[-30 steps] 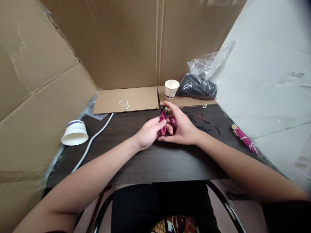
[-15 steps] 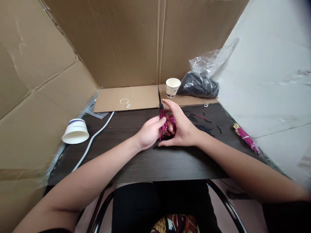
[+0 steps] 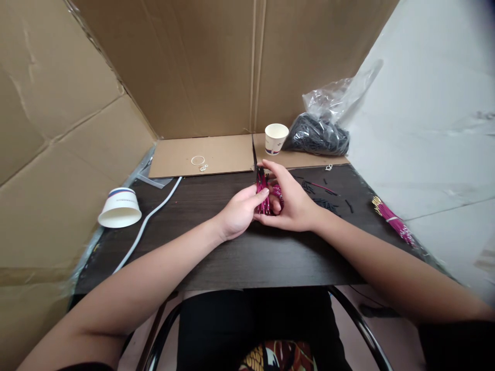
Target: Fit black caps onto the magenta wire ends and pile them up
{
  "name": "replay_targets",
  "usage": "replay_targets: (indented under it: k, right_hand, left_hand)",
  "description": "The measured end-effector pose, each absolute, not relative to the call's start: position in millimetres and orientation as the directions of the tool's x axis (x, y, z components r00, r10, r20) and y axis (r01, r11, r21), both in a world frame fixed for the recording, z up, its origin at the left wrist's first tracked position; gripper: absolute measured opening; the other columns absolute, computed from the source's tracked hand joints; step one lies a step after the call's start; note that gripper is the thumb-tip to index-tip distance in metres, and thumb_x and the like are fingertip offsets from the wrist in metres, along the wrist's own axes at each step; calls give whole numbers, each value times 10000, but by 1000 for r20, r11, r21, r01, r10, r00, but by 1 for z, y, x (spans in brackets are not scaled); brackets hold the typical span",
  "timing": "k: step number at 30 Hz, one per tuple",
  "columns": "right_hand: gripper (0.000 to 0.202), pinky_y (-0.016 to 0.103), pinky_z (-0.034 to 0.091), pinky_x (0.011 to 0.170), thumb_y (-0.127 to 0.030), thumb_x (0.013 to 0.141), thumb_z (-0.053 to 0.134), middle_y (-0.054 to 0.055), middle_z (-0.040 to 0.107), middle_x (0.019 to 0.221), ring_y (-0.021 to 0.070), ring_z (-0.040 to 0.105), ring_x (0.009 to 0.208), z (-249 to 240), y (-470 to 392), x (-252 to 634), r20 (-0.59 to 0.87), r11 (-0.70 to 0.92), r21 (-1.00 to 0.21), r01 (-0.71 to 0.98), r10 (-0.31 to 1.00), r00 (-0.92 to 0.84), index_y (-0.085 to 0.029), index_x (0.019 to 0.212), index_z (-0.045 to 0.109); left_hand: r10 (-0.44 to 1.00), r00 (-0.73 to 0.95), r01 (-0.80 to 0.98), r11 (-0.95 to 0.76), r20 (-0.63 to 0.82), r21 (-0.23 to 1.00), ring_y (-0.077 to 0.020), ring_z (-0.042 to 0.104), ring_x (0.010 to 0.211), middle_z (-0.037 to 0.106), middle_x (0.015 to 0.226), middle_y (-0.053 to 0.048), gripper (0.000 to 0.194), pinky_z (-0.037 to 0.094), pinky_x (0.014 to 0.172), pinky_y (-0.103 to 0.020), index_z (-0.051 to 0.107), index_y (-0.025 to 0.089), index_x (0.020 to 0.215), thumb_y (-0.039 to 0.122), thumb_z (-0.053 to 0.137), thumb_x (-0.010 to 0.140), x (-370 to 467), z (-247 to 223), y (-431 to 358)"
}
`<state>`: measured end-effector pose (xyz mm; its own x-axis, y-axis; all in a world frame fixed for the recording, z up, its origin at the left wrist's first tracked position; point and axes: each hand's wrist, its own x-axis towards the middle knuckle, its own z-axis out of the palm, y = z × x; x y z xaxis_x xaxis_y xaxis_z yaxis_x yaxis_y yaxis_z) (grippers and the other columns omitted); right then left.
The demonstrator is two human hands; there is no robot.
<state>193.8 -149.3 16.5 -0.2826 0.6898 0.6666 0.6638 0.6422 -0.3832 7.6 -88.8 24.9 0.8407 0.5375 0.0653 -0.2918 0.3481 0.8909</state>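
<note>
Over the middle of the table, my left hand (image 3: 242,211) is closed around a bundle of short magenta wires (image 3: 263,198), its thumb pressed across them. The wires stand roughly upright, with black pieces at their far ends. My right hand (image 3: 292,198) spans the same bundle lengthwise, index finger at the far end and thumb at the near end. Its other fingers are curled, and more magenta wires (image 3: 277,191) show beside them; what holds these is partly hidden. Short black tube pieces (image 3: 325,206) lie scattered just beyond my right wrist, with one magenta wire (image 3: 323,188) among them.
A paper cup (image 3: 276,139) stands at the back beside a clear bag of black pieces (image 3: 319,135). Another cup (image 3: 119,208) sits upside down at left by a white cable (image 3: 154,211). A tied magenta wire bundle (image 3: 394,221) lies right. Rubber bands (image 3: 198,161) rest on cardboard (image 3: 228,154).
My right thumb and index finger have closed in on the two ends of the wire bundle. The left hand keeps its hold, with the bundle shifted slightly right.
</note>
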Motion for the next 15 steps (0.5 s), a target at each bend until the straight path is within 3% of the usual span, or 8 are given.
replay_targets:
  k: [4, 10, 15]
  right_hand:
    - [1203, 654, 536, 1251, -538, 869, 926, 210, 447, 1697, 433, 571, 1487, 17, -149, 194, 684, 648, -384, 657, 678, -269, -254, 1804, 225]
    - [1336, 689, 410, 1358, -565, 786, 976, 196, 345, 1786, 459, 386, 1657, 22, -148, 194, 643, 630, -392, 670, 709, -290, -267, 1817, 181]
    - [1248, 669, 458, 1332, -437, 829, 957, 194, 396, 1758, 443, 447, 1623, 20, -148, 194, 657, 649, -386, 656, 692, -298, -274, 1806, 198]
  left_hand:
    - [524, 848, -292, 342, 77, 893, -172, 653, 815, 695, 889, -84, 311, 519, 745, -271, 695, 111, 1038, 401, 805, 1025, 7, 24, -88]
    - [509, 859, -259, 332, 59, 907, -173, 631, 770, 676, 879, -71, 382, 481, 654, -265, 651, 129, 1082, 469, 809, 1008, 7, 21, -88]
    - [500, 864, -210, 265, 52, 941, -169, 613, 780, 677, 892, -75, 452, 466, 645, -256, 622, 135, 1074, 533, 819, 991, 5, 19, -87]
